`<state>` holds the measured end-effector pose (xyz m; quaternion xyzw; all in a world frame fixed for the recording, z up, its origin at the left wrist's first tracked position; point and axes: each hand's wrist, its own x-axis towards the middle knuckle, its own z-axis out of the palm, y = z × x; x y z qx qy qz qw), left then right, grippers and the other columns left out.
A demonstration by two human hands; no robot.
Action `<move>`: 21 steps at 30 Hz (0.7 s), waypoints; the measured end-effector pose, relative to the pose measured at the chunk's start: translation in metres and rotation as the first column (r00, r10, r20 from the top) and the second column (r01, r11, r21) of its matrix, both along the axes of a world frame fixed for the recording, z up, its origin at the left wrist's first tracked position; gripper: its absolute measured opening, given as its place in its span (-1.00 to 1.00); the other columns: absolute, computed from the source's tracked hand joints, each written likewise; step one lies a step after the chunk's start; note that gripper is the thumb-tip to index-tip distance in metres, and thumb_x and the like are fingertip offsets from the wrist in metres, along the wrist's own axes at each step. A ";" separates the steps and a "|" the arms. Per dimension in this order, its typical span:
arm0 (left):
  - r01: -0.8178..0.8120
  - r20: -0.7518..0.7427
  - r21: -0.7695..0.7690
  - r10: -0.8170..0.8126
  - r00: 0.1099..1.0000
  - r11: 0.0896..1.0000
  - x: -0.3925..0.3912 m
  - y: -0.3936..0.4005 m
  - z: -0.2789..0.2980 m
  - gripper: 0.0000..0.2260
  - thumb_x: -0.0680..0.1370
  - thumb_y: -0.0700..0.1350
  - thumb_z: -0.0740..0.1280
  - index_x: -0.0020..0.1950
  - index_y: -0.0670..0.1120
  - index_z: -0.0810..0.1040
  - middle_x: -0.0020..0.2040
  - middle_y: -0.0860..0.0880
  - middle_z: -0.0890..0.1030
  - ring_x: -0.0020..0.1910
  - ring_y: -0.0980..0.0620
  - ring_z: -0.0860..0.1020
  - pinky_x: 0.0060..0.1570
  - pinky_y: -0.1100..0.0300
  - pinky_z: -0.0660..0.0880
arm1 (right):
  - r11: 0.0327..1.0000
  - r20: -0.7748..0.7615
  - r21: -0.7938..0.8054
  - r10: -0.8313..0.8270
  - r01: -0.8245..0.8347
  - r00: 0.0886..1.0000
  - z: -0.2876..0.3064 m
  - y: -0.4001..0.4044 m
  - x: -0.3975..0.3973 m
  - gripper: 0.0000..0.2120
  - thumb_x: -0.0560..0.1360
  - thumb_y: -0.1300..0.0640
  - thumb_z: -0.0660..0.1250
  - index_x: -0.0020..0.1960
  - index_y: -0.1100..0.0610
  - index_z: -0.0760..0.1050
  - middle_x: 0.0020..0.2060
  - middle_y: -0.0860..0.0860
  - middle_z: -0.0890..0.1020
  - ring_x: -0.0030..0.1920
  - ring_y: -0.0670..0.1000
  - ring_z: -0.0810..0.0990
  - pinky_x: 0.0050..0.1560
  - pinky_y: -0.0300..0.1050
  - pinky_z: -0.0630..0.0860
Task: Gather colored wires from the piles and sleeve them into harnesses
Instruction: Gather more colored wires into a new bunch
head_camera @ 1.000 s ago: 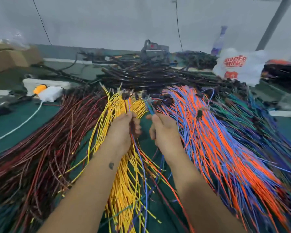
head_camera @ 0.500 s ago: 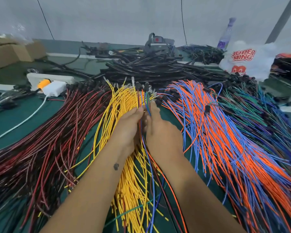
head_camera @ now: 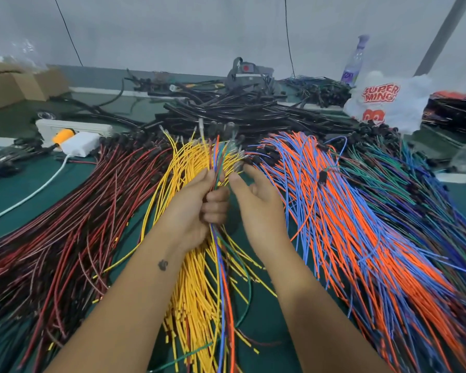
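letting go seems to be the news: half a second back the right hand (head_camera: pixel 256 200) was pressed against the left one at the wire tips, and now it has drawn off to the side, fingers loose and spread, holding nothing. the left hand (head_camera: pixel 197 205) keeps its fist curled round a thin mixed bundle (head_camera: pixel 221 254) of blue, orange, green, red and yellow strands, their metal-tipped ends poking up above the thumb and the long tails trailing down toward the person, over the yellow pile (head_camera: pixel 191 286). to my eye that means the gathering of this set is about done, or the free hand is going for one more colour, likely from the orange and blue pile (head_camera: pixel 342 211) just beside it.

the wires are thin, smooth-jacketed and springy, fanned flat on the green bench mat (head_camera: pixel 16 189); they would slip and splay if the fist slackens. dark red and black ones (head_camera: pixel 73 216) lie to the left, green and purple ones (head_camera: pixel 404 189) far right. behind sits a heap of stiff, glossy black sleeved harnesses (head_camera: pixel 240 111), beside a crinkled white plastic bag (head_camera: pixel 388 100).
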<state>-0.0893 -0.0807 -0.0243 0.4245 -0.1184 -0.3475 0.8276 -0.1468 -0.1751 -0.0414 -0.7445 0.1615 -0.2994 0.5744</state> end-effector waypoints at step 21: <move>0.061 0.412 0.488 -0.291 0.864 0.871 -0.023 -0.016 -0.005 -0.71 0.67 -0.04 0.08 -0.17 -0.08 0.45 -0.48 0.06 0.27 -0.55 0.15 0.18 -0.57 0.36 0.16 | 0.995 0.009 0.055 0.080 -0.080 0.997 0.004 -0.042 -0.008 -0.67 0.59 0.04 0.30 -0.31 0.11 0.61 -0.57 0.05 0.45 -0.58 -0.08 0.38 -0.48 -0.23 0.27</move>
